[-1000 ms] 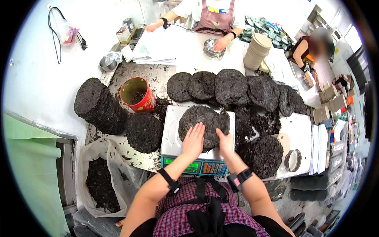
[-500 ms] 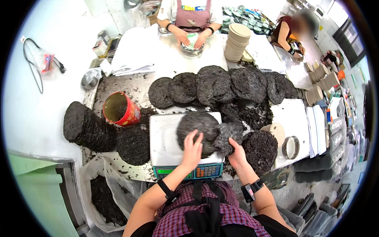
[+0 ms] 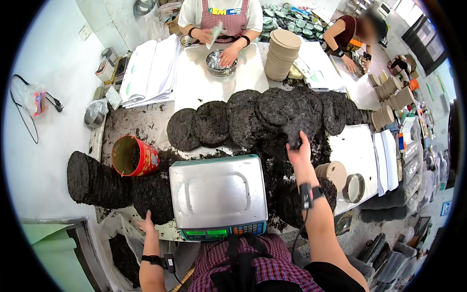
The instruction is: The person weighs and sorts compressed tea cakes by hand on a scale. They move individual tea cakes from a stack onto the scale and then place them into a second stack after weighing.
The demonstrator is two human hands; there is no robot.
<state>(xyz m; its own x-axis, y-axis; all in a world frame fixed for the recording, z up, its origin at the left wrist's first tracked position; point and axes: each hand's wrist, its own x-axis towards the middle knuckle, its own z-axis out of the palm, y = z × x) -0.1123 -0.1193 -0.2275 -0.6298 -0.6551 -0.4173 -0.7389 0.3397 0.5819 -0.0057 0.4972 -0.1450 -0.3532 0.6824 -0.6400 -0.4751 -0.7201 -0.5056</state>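
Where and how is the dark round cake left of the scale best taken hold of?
Perhaps grip the cake by its free near rim, from the near side, where the left hand is: the scale crowds its right, the dark stack its left, and its broad face offers little to pinch.

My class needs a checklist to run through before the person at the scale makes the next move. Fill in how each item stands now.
1. Scale carries no dark cake: ok, its metal plate is bare.
2. Display lit: ok, it glows green.
3. Left hand off the scale: ok, it is by the dark round cake left of the scale; contact cannot be told.
4. Right hand has a firm grip on the dark piece at its fingers: cannot tell, the piece is blurred.
5. Area beside the scale free of loose bits: not ok, dark crumbs lie to its right.
6. Red can off the scale: ok.
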